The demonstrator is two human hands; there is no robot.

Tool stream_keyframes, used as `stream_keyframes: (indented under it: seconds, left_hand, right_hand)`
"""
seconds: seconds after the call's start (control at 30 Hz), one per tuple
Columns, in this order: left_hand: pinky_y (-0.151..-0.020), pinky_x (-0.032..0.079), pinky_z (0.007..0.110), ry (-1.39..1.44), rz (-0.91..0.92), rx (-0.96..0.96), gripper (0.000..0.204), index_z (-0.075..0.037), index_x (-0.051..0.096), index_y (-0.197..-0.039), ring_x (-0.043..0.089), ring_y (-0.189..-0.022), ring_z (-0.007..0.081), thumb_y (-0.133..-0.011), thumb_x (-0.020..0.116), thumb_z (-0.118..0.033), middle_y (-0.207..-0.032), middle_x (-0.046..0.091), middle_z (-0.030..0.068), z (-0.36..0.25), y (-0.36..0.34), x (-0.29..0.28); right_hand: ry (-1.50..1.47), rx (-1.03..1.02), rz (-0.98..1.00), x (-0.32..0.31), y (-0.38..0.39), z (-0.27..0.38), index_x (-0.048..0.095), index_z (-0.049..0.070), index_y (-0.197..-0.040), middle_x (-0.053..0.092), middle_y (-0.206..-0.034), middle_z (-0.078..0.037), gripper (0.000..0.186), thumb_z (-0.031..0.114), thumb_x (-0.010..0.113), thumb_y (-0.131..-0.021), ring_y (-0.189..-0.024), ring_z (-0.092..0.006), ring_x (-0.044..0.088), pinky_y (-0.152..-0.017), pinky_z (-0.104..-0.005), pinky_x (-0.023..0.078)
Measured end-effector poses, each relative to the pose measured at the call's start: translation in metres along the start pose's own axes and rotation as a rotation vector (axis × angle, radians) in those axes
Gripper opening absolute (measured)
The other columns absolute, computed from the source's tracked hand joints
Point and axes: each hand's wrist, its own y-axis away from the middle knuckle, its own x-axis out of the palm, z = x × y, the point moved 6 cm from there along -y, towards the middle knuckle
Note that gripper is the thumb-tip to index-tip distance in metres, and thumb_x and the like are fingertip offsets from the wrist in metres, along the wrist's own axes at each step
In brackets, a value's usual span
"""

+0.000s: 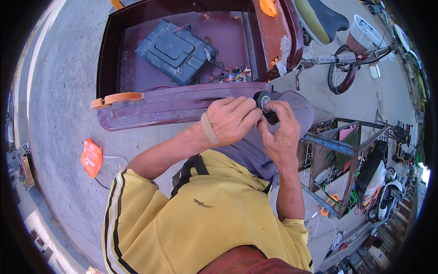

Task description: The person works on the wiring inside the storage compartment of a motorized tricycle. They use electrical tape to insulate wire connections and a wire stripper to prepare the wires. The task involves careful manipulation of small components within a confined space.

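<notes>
A roll of black tape with a pale core is between my hands, above my grey-clad knee. My left hand is closed with its fingers curled against the roll, and a tan band circles that wrist. The fingers of my right hand are bent around the roll's near right side, closed on it. Just beyond my hands runs the purple side panel of a cargo box. Inside the box lies a dark grey plastic case. Loose coloured wires bunch up near the case.
An orange handle is on the panel's left end. An orange bag lies on the ground to the left. On the right stands a metal frame with odds and ends in it. A bicycle wheel and a saddle are at the far right.
</notes>
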Motion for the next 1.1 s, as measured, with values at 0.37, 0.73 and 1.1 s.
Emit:
stream_keyframes:
  seconds: [0.37, 0.73, 1.1]
  left_hand:
    - [-0.055, 0.051, 0.033, 0.164, -0.015, 0.077, 0.035, -0.001, 0.061, -0.094, 0.061, -0.068, 0.0225, -0.063, 0.076, -0.001, -0.084, 0.057, 0.0087, 0.004, 0.005, -0.001]
    - [-0.067, 0.050, 0.029, 0.658, 0.138, -0.592, 0.011, 0.000, 0.066, -0.102, 0.060, -0.081, 0.0109, -0.093, 0.069, -0.004, -0.092, 0.063, 0.0036, 0.144, -0.022, 0.008]
    - [-0.094, 0.053, 0.038, 0.472, 0.542, -0.795, 0.040, 0.001, 0.065, -0.114, 0.069, -0.107, 0.0309, -0.080, 0.082, -0.011, -0.112, 0.073, 0.0191, 0.256, -0.012, 0.148]
  right_hand:
    - [-1.208, 0.873, -0.027, 0.063, 0.032, -0.087, 0.063, 0.004, -0.090, 0.061, -0.076, -0.002, 0.012, 0.013, 0.055, -0.090, -0.060, -0.0086, 0.055, -0.055, -0.0224, 0.045]
    - [0.348, 0.159, 0.253, 0.073, 0.000, -0.075, 0.068, 0.006, -0.103, 0.062, -0.120, -0.007, 0.018, 0.016, 0.071, -0.089, -0.085, -0.0352, 0.070, -0.072, -0.0472, 0.054]
    - [0.356, 0.007, 0.120, 0.109, -0.095, -0.108, 0.062, -0.002, -0.116, 0.066, -0.110, -0.023, 0.025, 0.012, 0.060, -0.096, -0.097, -0.0427, 0.066, -0.086, -0.0495, 0.053]
